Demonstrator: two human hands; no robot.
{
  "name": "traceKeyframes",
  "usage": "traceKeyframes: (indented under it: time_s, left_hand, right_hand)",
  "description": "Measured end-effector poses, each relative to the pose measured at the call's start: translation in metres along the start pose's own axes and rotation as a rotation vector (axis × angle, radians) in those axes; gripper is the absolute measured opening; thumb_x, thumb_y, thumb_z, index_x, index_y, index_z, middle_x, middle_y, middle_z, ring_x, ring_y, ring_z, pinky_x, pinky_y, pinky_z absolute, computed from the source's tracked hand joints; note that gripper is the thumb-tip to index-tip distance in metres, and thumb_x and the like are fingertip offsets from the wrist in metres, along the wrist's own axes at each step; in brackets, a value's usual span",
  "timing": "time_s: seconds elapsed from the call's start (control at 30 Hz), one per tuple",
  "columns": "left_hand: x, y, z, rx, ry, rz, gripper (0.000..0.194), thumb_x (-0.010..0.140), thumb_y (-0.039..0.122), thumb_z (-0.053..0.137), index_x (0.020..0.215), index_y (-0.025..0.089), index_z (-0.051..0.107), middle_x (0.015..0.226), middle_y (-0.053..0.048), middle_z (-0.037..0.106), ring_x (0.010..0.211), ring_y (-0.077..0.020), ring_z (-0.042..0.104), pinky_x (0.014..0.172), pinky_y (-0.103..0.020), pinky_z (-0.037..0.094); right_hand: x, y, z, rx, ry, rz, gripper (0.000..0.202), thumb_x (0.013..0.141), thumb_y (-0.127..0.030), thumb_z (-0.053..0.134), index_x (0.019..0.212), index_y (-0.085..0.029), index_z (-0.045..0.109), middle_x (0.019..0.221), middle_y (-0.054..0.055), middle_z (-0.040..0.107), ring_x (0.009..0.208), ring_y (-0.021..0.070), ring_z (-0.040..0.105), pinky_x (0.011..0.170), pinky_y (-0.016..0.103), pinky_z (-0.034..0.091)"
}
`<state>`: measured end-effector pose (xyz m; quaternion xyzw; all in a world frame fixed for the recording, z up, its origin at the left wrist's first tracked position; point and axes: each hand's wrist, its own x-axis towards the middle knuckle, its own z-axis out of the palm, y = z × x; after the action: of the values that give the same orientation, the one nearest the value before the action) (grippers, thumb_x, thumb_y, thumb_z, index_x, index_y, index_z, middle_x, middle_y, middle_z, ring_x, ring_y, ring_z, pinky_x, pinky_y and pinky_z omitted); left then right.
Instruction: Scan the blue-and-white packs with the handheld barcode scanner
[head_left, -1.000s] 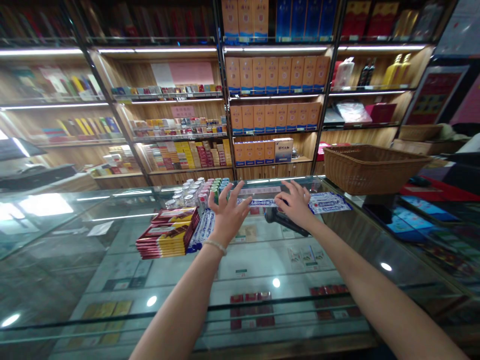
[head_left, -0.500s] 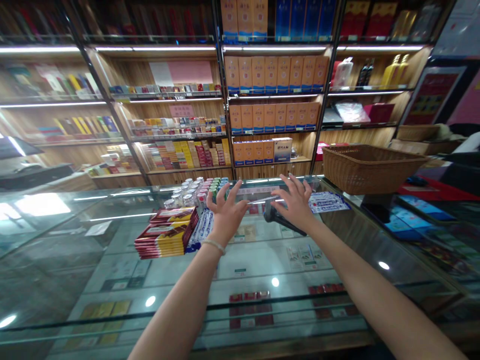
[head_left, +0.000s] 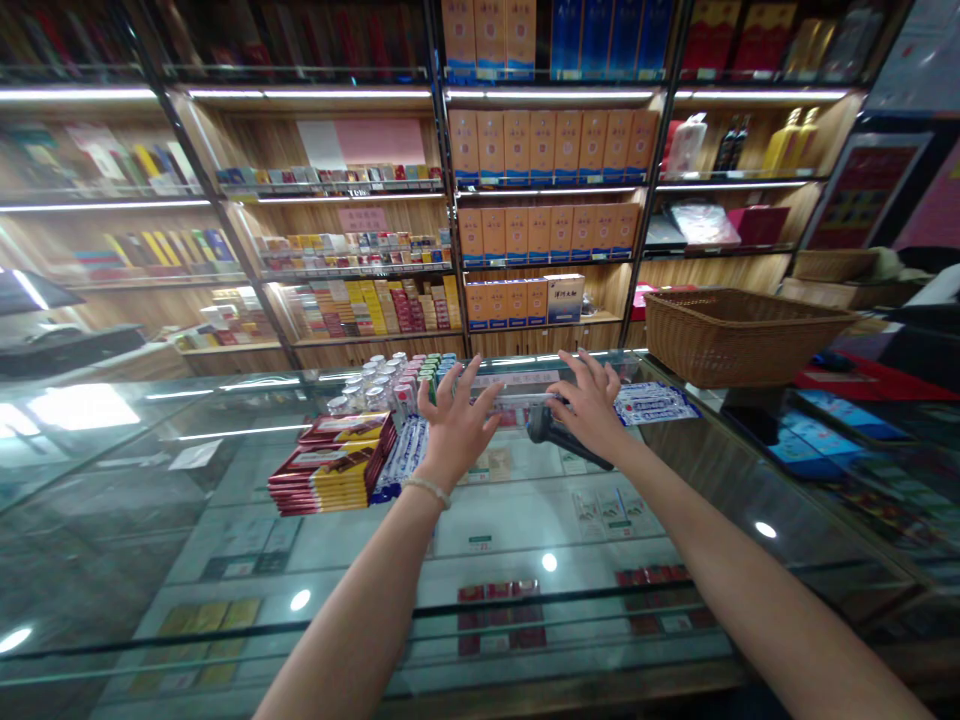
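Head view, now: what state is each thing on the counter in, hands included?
Left hand: raised, fingers spread; grip unclear.
Right hand: raised, fingers curved; grip unclear.
Red-and-yellow packs: stacked flat.
Blue-white packets by the stack: side by side.
Blue-white packets on the right: flat, bunched together.
Black handheld device: lying down.
Wicker basket: upright, open-topped; contents hidden.

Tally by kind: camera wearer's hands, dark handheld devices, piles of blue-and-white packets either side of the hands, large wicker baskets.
Left hand and right hand: 2
Dark handheld device: 1
Blue-and-white packet piles: 2
Large wicker basket: 1
Total: 6
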<state>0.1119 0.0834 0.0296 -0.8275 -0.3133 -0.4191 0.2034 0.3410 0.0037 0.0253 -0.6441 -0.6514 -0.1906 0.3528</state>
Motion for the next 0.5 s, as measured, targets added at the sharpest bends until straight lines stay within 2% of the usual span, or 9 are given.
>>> traceKeyframes:
  time_s: [0.3, 0.5]
  left_hand:
    - [-0.0060, -0.0061, 0.0075, 0.052, 0.043, 0.108, 0.033, 0.084, 0.031, 0.078, 0.115, 0.036, 0.070, 0.162, -0.005, 0.049, 0.149, -0.0331, 0.040, 0.125, -0.065, -0.003]
    - [-0.0043, -0.0043, 0.0073, 0.018, 0.056, 0.077, 0.029, 0.080, 0.029, 0.081, 0.107, 0.036, 0.072, 0.161, -0.002, 0.051, 0.149, -0.0340, 0.040, 0.125, -0.065, -0.003]
  right_hand:
    - [0.0012, -0.0038, -0.0025, 0.082, -0.119, 0.060, 0.024, 0.098, -0.037, 0.053, 0.099, -0.027, 0.075, 0.165, 0.006, 0.041, 0.156, 0.0331, 0.022, 0.122, 0.067, 0.012]
    - [0.0034, -0.0045, -0.0039, 0.043, -0.133, 0.067, 0.027, 0.099, -0.039, 0.051, 0.102, -0.027, 0.075, 0.166, 0.006, 0.040, 0.156, 0.0333, 0.022, 0.122, 0.066, 0.013]
